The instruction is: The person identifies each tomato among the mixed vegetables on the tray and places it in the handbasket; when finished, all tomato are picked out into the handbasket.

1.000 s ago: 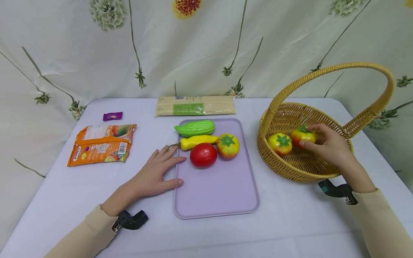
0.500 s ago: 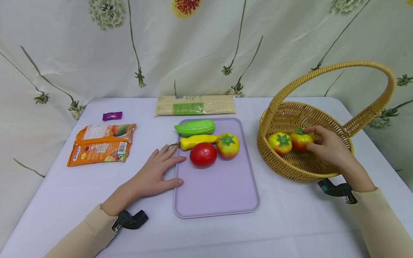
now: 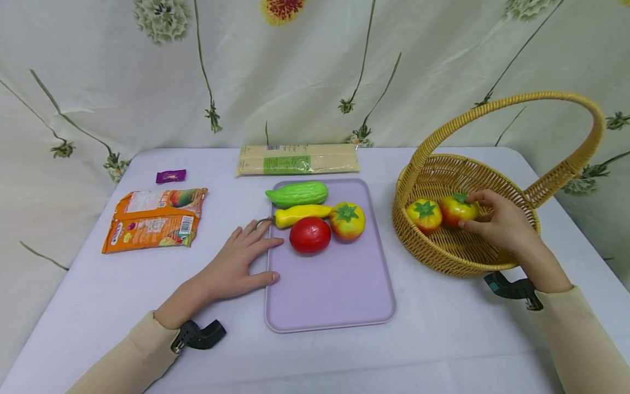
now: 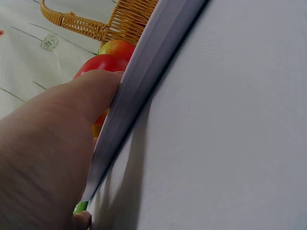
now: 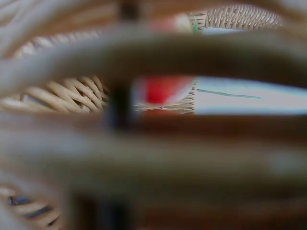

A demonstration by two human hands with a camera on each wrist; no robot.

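Note:
My right hand reaches into the wicker basket. Its thumb and fingers hold the right side of a yellow-and-red tomato with a green star-shaped top. Against that one lies a second, similar tomato. Blurred basket strands fill most of the right wrist view, a red patch of tomato showing between them. My left hand rests with spread fingers over the left edge of a lilac tray. In the left wrist view its thumb lies at the tray rim.
On the tray are a green gourd, a yellow pepper, a red tomato and a yellow-red one. Behind lies a beige packet. An orange packet and a purple sachet lie left. The basket's tall handle arches over it.
Inside the basket both tomatoes have shifted slightly left, and my right thumb has come forward along the right-hand one. My left hand has stayed in place.

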